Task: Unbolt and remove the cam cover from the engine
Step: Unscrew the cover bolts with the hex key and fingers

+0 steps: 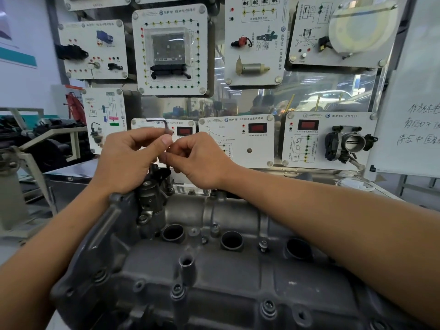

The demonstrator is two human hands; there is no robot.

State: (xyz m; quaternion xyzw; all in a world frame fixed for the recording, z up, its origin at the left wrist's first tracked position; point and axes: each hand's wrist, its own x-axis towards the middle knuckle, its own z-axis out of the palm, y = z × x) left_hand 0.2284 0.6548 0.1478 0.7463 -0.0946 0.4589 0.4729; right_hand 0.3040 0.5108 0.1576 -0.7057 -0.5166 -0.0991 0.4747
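- A person's left hand (128, 158) and right hand (202, 158) meet above the far left end of the cam cover (214, 270), both forearms reaching across the engine from the near side.
- The left hand grips the upright shaft of an L-shaped hex key (156, 119), thumb pressed against it. The key's short arm juts out to the left above the knuckles.
- The right hand, fingers curled, pinches the same shaft just below the left thumb, and the two hands touch at the fingertips.
- A thin stretch of the shaft shows beneath the hands, running down beside a black fitting (164, 173) at the cover's far left corner. Whether its tip sits in a fastener cannot be told.
- The grey cast cam cover lies on the engine and fills the lower half of the view. Three round wells (231, 240) run in a row along its middle.
- One bolt (268, 306) stands in the cover's near edge, and another bolt head (262, 245) sits between the middle and right wells.
- Behind the engine rises a wall of white training panels, among them one that carries a throttle body (345, 144).
- A whiteboard (416, 115) with handwriting stands at the right.
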